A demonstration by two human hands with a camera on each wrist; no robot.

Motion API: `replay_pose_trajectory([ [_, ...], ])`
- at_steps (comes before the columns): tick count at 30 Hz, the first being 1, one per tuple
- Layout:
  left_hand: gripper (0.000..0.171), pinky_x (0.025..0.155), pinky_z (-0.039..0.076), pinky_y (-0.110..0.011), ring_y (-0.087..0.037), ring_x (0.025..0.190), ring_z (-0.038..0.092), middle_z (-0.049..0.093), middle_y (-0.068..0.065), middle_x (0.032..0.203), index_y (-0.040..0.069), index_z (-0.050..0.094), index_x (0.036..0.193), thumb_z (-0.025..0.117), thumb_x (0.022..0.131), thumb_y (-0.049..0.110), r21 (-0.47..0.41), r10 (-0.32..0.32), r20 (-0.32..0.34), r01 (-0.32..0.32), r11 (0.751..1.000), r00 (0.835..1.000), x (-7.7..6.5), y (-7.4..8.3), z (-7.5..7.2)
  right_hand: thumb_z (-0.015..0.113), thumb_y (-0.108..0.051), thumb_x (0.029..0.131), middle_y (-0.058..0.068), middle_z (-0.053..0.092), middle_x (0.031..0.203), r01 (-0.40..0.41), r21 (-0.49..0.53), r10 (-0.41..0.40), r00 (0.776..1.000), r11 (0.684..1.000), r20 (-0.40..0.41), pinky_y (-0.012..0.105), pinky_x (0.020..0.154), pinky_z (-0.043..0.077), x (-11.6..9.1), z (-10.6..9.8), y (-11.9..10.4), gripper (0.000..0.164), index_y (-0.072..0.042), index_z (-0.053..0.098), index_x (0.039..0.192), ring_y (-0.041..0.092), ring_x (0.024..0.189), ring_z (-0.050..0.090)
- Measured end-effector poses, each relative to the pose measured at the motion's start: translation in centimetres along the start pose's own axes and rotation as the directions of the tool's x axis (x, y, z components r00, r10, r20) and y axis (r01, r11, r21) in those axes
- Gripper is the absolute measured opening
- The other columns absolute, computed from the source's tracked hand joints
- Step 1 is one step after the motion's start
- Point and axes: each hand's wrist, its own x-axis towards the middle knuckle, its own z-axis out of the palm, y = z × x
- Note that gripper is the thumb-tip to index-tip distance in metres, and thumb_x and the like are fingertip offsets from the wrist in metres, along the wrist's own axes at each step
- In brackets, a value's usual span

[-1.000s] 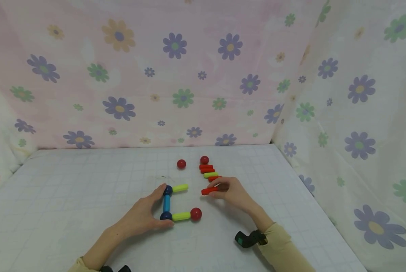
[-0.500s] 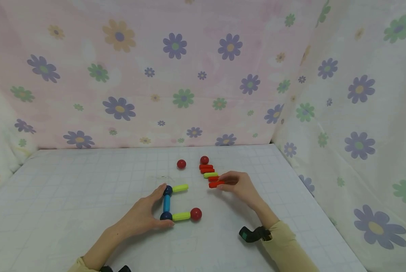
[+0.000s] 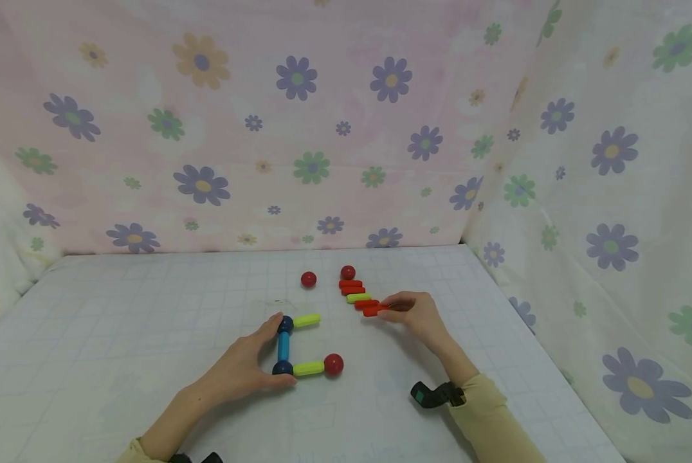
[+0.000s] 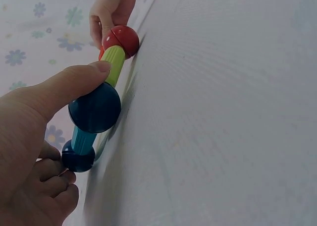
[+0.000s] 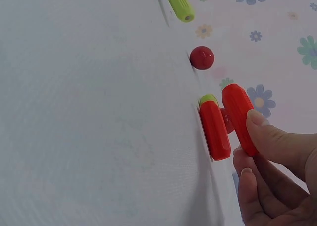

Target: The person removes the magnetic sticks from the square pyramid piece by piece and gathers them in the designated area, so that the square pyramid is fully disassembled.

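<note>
Held red rod (image 5: pixel 238 119) and right hand (image 3: pixel 420 317) shift rightward and farther out; left side stays put

From my end, the rod that was nearer the middle a second ago now sits beside the near end of the staggered row of rods (image 3: pixel 358 298). The right thumb and fingers pinch it; my right wrist view shows a gap to the neighbouring red rod (image 5: pixel 214 132). Whether it touches the table (image 3: pixel 149 321) I can't tell.

The left hand (image 3: pixel 244 366) brackets the blue side of the three-sided ball-and-rod assembly (image 3: pixel 283 347), thumb at the near dark blue ball (image 3: pixel 282 368), fingers at the far one (image 3: pixel 285 324). Its near lime rod (image 3: pixel 309 368) ends in a red ball (image 3: pixel 334 364); the far lime rod (image 3: pixel 307 320) has a bare end.

My worry is the row: if these pieces are magnetic, as I suspect, the held rod could snap onto its neighbour or drag it askew. A careless knuckle might also set the loose red balls (image 3: pixel 308 280) (image 3: pixel 348 272) rolling. On the left, too hard a squeeze could twist a joint loose.
</note>
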Motion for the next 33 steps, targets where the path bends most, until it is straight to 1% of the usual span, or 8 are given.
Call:
replay_pose_trajectory([
  [6, 0.114, 0.116, 0.032, -0.059, -0.031, 0.150, 0.029, 0.030, -0.006, 0.163, 0.016, 0.025, 0.160, 0.083, 0.072, 0.058, 0.003, 0.005, -0.003, -0.005, 1.000, 1.000, 0.0, 0.0, 0.0, 0.084, -0.019, 0.081, 0.006, 0.074, 0.105, -0.011, -0.009, 0.011, 1.000, 1.000, -0.009, 0.029, 0.084, 0.054, 0.1, -0.2, 0.2, 0.025, -0.009, 0.078, 0.104, 0.020, 0.096, 0.068],
  [10, 0.114, 0.116, 0.032, -0.058, -0.031, 0.150, 0.029, 0.030, -0.006, 0.163, 0.016, 0.025, 0.160, 0.083, 0.072, 0.059, 0.005, 0.005, -0.004, -0.005, 1.000, 1.000, 0.0, 0.0, 0.0, 0.082, -0.018, 0.083, 0.004, 0.075, 0.103, -0.019, -0.048, 0.018, 1.000, 0.999, -0.020, 0.027, 0.083, 0.054, 0.1, -0.1, 0.6, 0.022, -0.010, 0.078, 0.103, 0.019, 0.096, 0.066],
  [15, 0.114, 0.116, 0.032, -0.059, -0.032, 0.150, 0.029, 0.030, -0.007, 0.163, 0.016, 0.024, 0.160, 0.083, 0.072, 0.059, 0.006, 0.005, -0.003, -0.005, 1.000, 1.000, 0.0, -0.1, 0.1, 0.082, -0.021, 0.083, 0.001, 0.074, 0.099, -0.007, -0.113, 0.003, 1.000, 0.994, -0.031, 0.028, 0.081, 0.053, 0.2, 0.1, 1.0, 0.021, -0.012, 0.078, 0.103, 0.019, 0.095, 0.064],
  [21, 0.114, 0.116, 0.032, -0.059, -0.032, 0.150, 0.029, 0.030, -0.007, 0.163, 0.016, 0.024, 0.160, 0.083, 0.072, 0.059, 0.008, 0.008, -0.003, -0.008, 1.000, 1.000, 0.0, -0.1, 0.1, 0.082, -0.022, 0.083, 0.000, 0.074, 0.099, -0.004, -0.151, -0.004, 0.999, 0.989, -0.049, 0.028, 0.081, 0.053, 0.3, 0.2, 1.1, 0.022, -0.013, 0.078, 0.103, 0.019, 0.094, 0.064],
  [29, 0.114, 0.116, 0.032, -0.058, -0.032, 0.150, 0.029, 0.030, -0.007, 0.163, 0.016, 0.024, 0.160, 0.083, 0.072, 0.058, 0.005, 0.001, -0.002, -0.001, 1.000, 1.000, 0.0, 0.1, 0.0, 0.081, -0.020, 0.085, 0.001, 0.074, 0.099, -0.022, -0.159, 0.013, 0.998, 0.987, -0.055, 0.030, 0.082, 0.055, 0.3, 0.3, 1.2, 0.021, -0.013, 0.077, 0.104, 0.020, 0.095, 0.065],
  [33, 0.114, 0.116, 0.032, -0.057, -0.031, 0.150, 0.029, 0.030, -0.007, 0.163, 0.016, 0.024, 0.160, 0.083, 0.072, 0.058, 0.007, 0.002, -0.002, -0.002, 1.000, 1.000, 0.0, 0.1, 0.0, 0.081, -0.019, 0.084, 0.002, 0.075, 0.100, -0.028, -0.142, 0.020, 0.998, 0.989, -0.053, 0.031, 0.083, 0.056, 0.2, 0.3, 1.1, 0.022, -0.012, 0.076, 0.104, 0.020, 0.095, 0.066],
])
